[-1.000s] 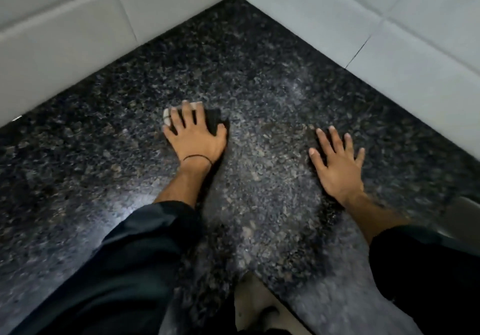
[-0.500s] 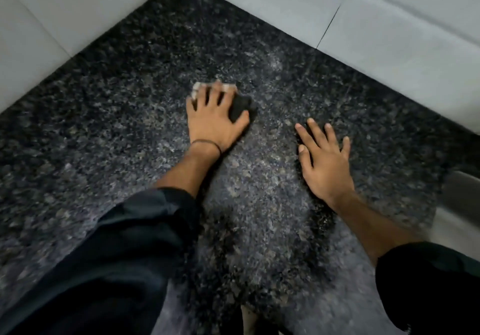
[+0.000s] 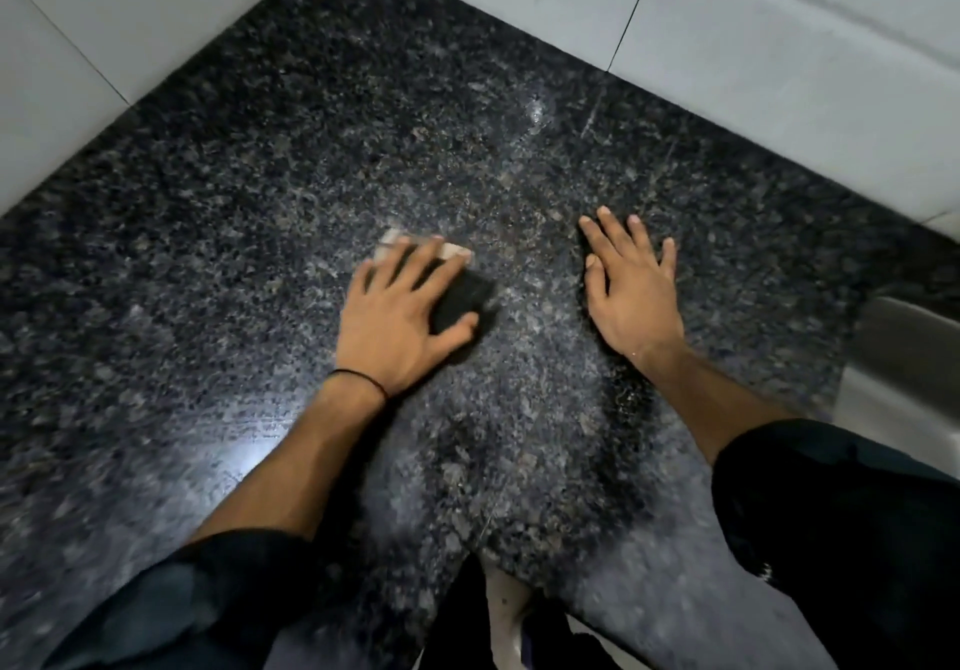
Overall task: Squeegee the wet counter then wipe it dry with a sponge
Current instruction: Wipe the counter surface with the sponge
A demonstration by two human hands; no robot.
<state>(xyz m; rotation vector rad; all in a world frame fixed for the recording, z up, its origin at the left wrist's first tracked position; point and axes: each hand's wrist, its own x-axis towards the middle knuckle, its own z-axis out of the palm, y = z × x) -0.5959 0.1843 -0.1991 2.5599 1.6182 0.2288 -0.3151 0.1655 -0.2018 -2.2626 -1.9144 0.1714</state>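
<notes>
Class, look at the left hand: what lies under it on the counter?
Under the left hand lies a sponge, dark on top with a pale edge past the fingertips, pressed flat on the granite counter. The palm covers its middle.

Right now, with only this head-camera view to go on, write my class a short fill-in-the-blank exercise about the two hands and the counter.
1. The left hand presses down on a ____ with a dark top and a pale edge.
2. The right hand lies flat on the counter and holds ____.
3. A thin black band circles the ____ wrist.
4. The walls behind the counter are covered in pale ____.

Missing words: sponge; nothing; left; tiles
</notes>
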